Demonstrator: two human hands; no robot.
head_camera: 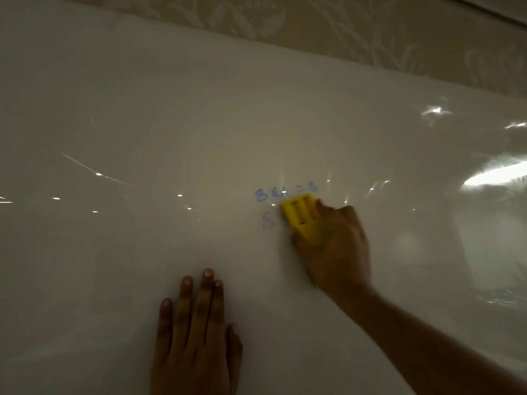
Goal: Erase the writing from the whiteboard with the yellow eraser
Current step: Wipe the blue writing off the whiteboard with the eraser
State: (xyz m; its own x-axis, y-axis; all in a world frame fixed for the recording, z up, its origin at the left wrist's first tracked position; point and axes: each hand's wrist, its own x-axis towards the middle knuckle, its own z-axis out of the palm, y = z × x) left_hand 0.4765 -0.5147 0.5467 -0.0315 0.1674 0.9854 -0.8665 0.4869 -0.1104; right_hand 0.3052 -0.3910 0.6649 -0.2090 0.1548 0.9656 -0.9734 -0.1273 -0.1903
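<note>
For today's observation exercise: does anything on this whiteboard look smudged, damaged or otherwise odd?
Only the blue writing looks odd: it is faint and partly smeared beside the yellow eraser held by the right hand. The whiteboard shows glare, no visible damage.

The right hand gripped the yellow eraser flat against the glossy whiteboard, right over the blue writing. A faint blue "8" sat just left of the eraser. The left hand lay open, fingers spread on the board below. Patterned wallpaper ran above.
</note>
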